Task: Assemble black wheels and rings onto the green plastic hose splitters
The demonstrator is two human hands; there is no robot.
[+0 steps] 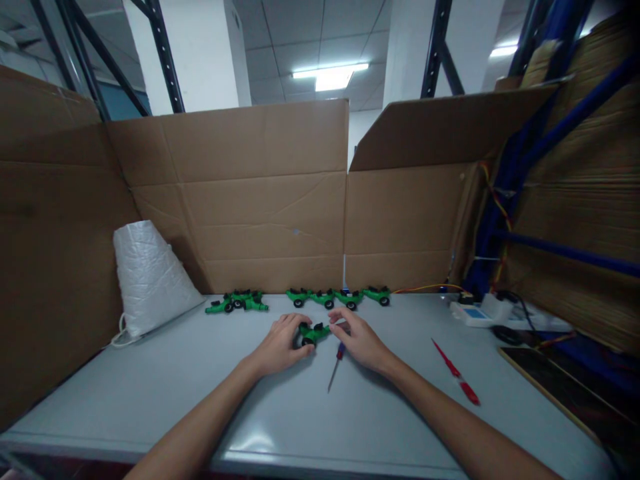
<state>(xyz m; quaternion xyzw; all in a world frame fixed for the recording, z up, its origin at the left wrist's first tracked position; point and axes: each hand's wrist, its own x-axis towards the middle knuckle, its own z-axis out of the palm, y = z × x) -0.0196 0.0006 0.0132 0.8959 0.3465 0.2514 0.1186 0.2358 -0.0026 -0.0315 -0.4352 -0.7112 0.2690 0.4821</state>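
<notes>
A small green toy car (314, 333) with black wheels is on the grey table (280, 413), between my hands. My left hand (284, 343) has its fingers and thumb around the car's left end. At the car's right end, my right hand (359, 339) has its fingertips near the nose; whether they touch it is not clear. A screwdriver (339, 357) with a red and blue handle lies beside my right hand, its tip towards the table's front edge. Behind my hands stands a row of green cars (351, 299); more green cars (239, 301) sit to the left.
A red screwdriver (456, 372) lies on the right. Further right are a white power strip (480, 315), cables and a dark flat panel (565, 387). A white wrapped bundle (150, 280) stands at the back left. Cardboard walls (250, 200) enclose the table.
</notes>
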